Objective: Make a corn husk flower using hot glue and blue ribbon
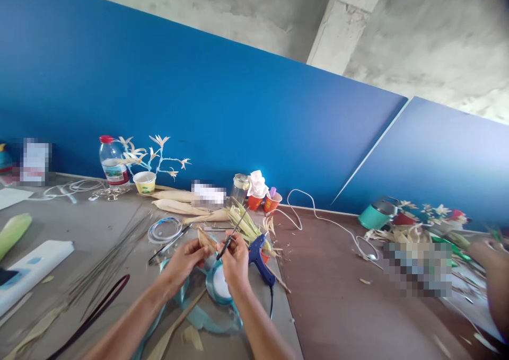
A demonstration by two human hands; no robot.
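Observation:
My left hand (183, 262) pinches a small tan piece of corn husk (206, 239) above the table. My right hand (235, 259) is closed round black-handled scissors (231, 238), whose blades point up and away, right beside the husk piece. Below both hands lies a roll of teal ribbon (217, 284) with loose ribbon trailing toward me. A blue glue gun (258, 254) rests just right of my right hand.
Thin wires (115, 254), a wire coil (164, 229), corn husks (178, 201), a bottle (112, 161), a yellow cup with husk flowers (145, 181) and red cups (265, 201) stand near the blue wall. Another person's arm (495, 275) works at the right by more husks.

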